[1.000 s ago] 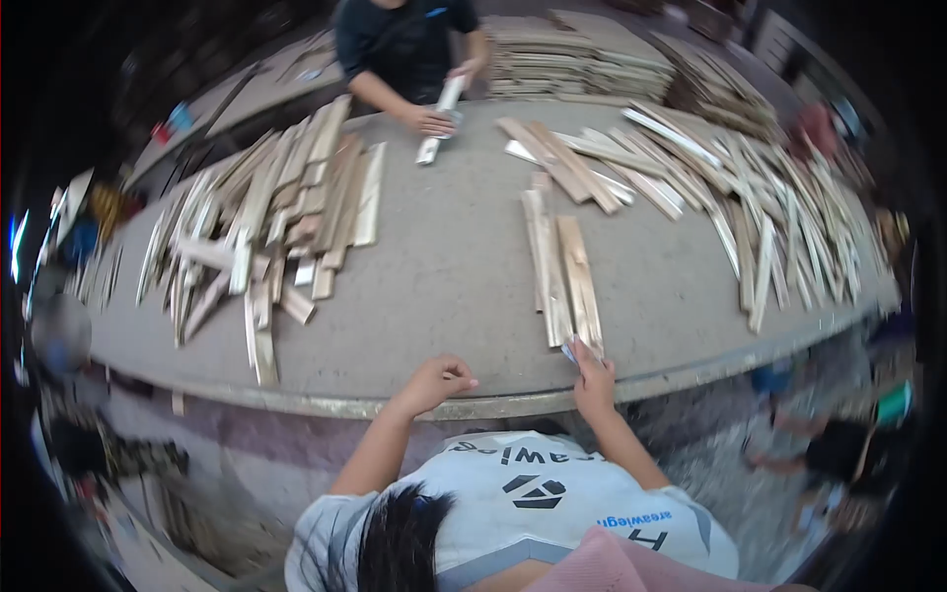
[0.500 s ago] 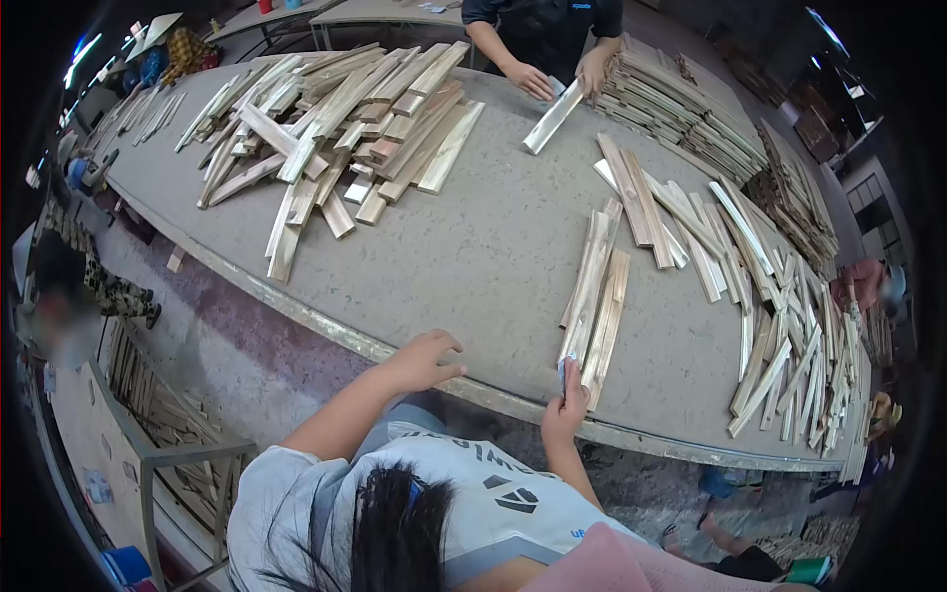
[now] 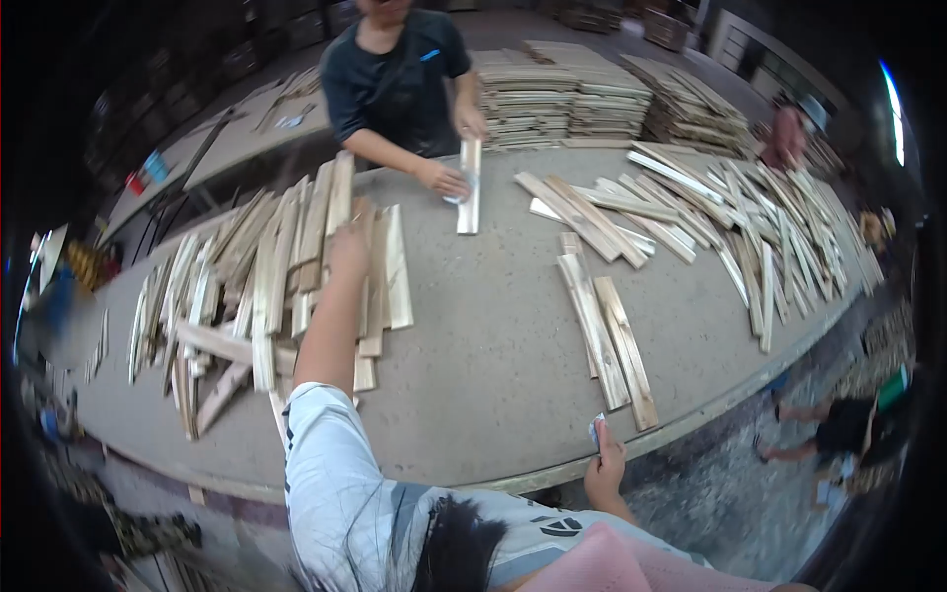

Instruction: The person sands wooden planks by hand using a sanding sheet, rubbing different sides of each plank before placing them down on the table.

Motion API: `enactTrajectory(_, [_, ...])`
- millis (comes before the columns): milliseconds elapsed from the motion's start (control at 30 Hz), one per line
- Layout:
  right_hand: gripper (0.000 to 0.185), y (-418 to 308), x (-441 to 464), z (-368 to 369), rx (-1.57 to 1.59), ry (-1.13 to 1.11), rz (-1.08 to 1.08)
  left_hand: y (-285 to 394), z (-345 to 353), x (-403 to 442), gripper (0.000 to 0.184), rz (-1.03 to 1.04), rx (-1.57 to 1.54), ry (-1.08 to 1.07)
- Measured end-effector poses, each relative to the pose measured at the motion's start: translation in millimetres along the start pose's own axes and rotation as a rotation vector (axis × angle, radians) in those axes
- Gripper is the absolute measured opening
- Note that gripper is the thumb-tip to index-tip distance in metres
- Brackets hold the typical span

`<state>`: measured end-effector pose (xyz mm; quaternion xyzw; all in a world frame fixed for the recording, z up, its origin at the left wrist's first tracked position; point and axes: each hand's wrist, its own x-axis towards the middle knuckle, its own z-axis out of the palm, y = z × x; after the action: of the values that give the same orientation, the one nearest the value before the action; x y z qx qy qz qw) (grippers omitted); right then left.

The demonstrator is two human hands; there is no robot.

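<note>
My left hand [image 3: 347, 252] is stretched out over the pile of wooden strips [image 3: 281, 257] and touches the strips at its far right side. Its fingers are blurred, so their grip on a strip cannot be made out. Close to the table's near edge, my right hand [image 3: 607, 468] is closed on a small folded whitish sheet [image 3: 596, 427]. Just beyond that hand lie a wooden strip [image 3: 595, 335] with another partly under it, and a separate strip [image 3: 625, 353] beside them on the right.
Across the table [image 3: 473, 375], a co-worker [image 3: 400, 94] holds a wooden strip [image 3: 471, 187] upright on its surface, one hand low on it. Many loose strips [image 3: 779, 237] lie scattered to the right. Stacked boards [image 3: 562, 99] stand behind the far edge.
My left hand has moved from the near edge out to the pile. My right hand has drawn back from the strips with the whitish sheet. The view has turned and shifted.
</note>
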<state>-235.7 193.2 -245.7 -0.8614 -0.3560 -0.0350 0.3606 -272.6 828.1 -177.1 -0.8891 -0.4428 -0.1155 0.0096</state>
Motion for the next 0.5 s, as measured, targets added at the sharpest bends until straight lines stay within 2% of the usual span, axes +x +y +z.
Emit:
enactTrajectory(33, [0.070,-10.4,-2.6,-2.9,-0.071,0.002,0.003,-17.1,12.7,32.7,0.031,-0.001,0.036,-0.041])
enactTrajectory(67, [0.070,-17.2,-4.7,-6.4,-0.088,0.074,0.078,-57.0,78.4,80.0,0.033,0.039,0.143,0.057])
enactTrajectory(100, [0.070,-21.6,-7.9,-11.8,-0.111,0.009,0.095,-25.1,20.6,59.1,0.042,-0.121,-0.004,0.025])
enactTrajectory(133, [0.069,-28.9,-11.9,-15.5,-0.132,-0.056,0.122,-43.2,50.0,89.1,0.061,-0.227,-0.069,-0.058])
enactTrajectory(167, [0.070,-36.0,-14.5,-21.9,-0.128,-0.016,0.152,-11.6,1.5,62.7,0.078,-0.309,-0.088,-0.067])
enactTrajectory(200, [0.070,-39.9,-20.2,-27.2,-0.155,0.055,0.250,-43.6,51.3,100.6,0.081,-0.243,0.039,-0.163])
enactTrajectory(233, [0.072,-40.9,-26.4,-28.1,-0.114,0.071,0.288,-10.4,11.3,74.8,0.065,-0.249,0.109,-0.125])
enactTrajectory(267, [0.073,-41.6,-33.6,-26.8,-0.067,0.082,0.314,-21.3,35.7,80.2,0.044,-0.149,0.156,0.052])
enactTrajectory(300, [0.073,-42.4,-43.0,-24.4,-0.075,0.128,0.384,-11.6,25.9,70.2,0.028,-0.106,0.177,0.115])
enactTrajectory(367, [0.075,-43.8,-54.3,-19.9,0.105,0.184,0.434,-16.6,26.7,74.5,0.030,-0.037,0.222,0.043])
enactTrajectory(400, [0.075,-49.2,-57.1,-21.5,0.108,0.206,0.464,-14.7,13.2,66.0,0.028,0.000,0.190,0.009])
enactTrajectory(467, [0.075,-60.6,-57.9,-24.9,0.014,0.105,0.471,-27.4,0.3,50.4,0.028,0.050,0.169,-0.021])
enactTrajectory(500, [0.075,-61.7,-57.9,-23.3,0.019,0.094,0.447,-47.0,0.8,45.9,0.035,0.174,0.114,-0.020])
